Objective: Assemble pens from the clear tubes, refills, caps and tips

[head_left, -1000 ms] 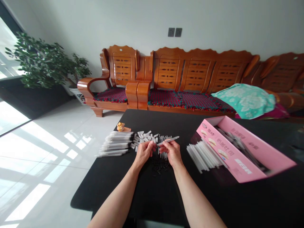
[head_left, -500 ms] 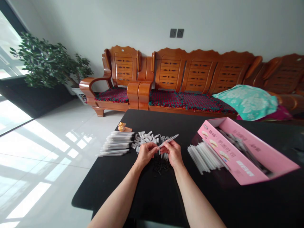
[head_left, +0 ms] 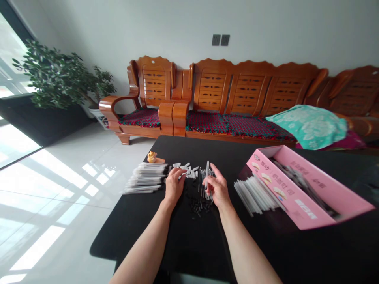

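Note:
My right hand [head_left: 217,188] holds a clear white pen [head_left: 207,173] nearly upright between thumb and curled fingers, its index finger stretched out. My left hand [head_left: 174,184] is at the pile of white pen caps [head_left: 192,173], thumb and index finger closing on a cap at the near-left side. Below and behind the right hand lie thin pen refills [head_left: 202,183]. Nearer me are small black plugs [head_left: 199,206] scattered on the table. To the left of the left hand is a stack of pens [head_left: 145,179] with dark ends.
White pen barrels [head_left: 256,195] lie right of my right hand, against an open pink box [head_left: 284,193] with dark contents. A small yellow figurine [head_left: 152,157] stands at the black table's [head_left: 133,236] far-left edge. Beyond are a wooden sofa [head_left: 213,90] and potted plant [head_left: 59,75].
My hands have moved apart. The left hand went left to the caps, while the pen in my right hand swung from slanted to nearly upright.

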Demonstrator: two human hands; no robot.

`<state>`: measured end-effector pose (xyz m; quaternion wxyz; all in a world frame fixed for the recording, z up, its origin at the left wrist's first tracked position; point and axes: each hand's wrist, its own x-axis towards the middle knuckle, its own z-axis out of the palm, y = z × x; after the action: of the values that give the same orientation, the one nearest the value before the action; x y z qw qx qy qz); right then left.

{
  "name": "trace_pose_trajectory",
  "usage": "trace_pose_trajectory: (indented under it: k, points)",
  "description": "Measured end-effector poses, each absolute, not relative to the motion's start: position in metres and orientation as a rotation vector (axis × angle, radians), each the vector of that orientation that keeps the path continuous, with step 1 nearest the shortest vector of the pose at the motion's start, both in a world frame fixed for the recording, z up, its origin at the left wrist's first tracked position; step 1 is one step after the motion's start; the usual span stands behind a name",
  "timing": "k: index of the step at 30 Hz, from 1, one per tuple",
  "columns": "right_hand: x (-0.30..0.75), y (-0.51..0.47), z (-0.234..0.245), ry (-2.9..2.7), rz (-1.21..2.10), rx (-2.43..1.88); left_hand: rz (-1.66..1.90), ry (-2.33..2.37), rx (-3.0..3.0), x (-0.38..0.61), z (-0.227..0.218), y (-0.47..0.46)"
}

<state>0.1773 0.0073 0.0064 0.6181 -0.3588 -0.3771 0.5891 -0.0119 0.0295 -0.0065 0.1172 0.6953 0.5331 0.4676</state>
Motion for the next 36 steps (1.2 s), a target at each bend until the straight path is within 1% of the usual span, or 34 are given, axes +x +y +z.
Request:
trace_pose_trajectory:
  k: [4, 8, 12, 15, 19, 21, 28, 36]
  points:
    - [0.175, 0.006, 0.005, -0.897, 1.468, -0.808, 1.101, 1.643, 2.318, -0.006, -0.012, 0.034]
    - [0.174, 0.006, 0.001, -0.869, 1.528, -0.751, 0.947, 1.732, 2.378, -0.004, -0.015, 0.035]
    - [0.175, 0.006, 0.000, -0.835, 1.528, -0.674, 0.993, 1.722, 2.344, -0.004, -0.013, 0.033]
    - [0.177, 0.007, 0.000, -0.800, 1.463, -0.668, 1.102, 1.658, 2.270, -0.004, -0.009, 0.031]
    - [0.179, 0.011, 0.001, -0.741, 1.380, -0.680, 1.317, 1.438, 1.982, -0.004, -0.004, 0.027]
    - [0.180, 0.013, 0.000, -0.722, 1.342, -0.682, 1.362, 1.320, 1.815, -0.004, -0.003, 0.025]
    - [0.181, 0.017, -0.004, -0.673, 1.288, -0.737, 1.329, 1.087, 1.498, -0.001, -0.009, 0.026]
    - [0.178, 0.016, -0.003, -0.689, 1.307, -0.756, 1.337, 0.993, 1.417, 0.001, -0.008, 0.026]
